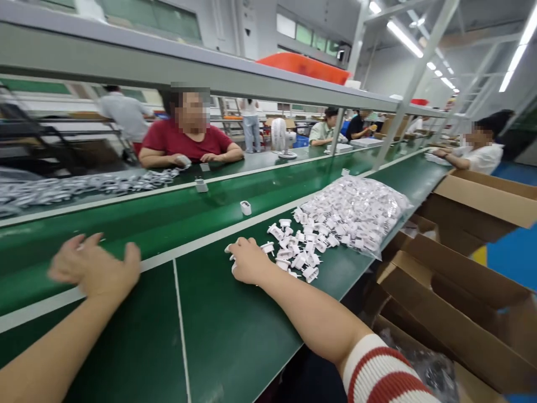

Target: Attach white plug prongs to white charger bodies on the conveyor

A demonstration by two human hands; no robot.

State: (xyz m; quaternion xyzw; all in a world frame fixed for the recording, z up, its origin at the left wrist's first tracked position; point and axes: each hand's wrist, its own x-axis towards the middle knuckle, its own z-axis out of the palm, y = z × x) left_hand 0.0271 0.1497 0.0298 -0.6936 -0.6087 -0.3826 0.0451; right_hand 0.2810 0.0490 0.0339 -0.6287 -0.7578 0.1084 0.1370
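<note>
My left hand [98,266] is held over the near edge of the green conveyor belt, fingers spread and a little blurred, with nothing seen in it. My right hand [247,260] is closed on a small white plug part [228,248], which peeks out at the fingertips. Just right of that hand lies a loose heap of white plug parts [300,252] with metal pins. Behind the heap, a clear plastic bag [361,210] full of the same parts rests on the green worktop [226,347]. A white plug part [245,207] stands alone on the belt [168,218].
Across the belt sits a person in a red shirt [168,140], beside a long pile of white parts [84,187]. A shelf [210,78] with an orange bin [302,66] crosses above. Open cardboard boxes [457,302] stand at the right. A white fan [279,137] is farther back.
</note>
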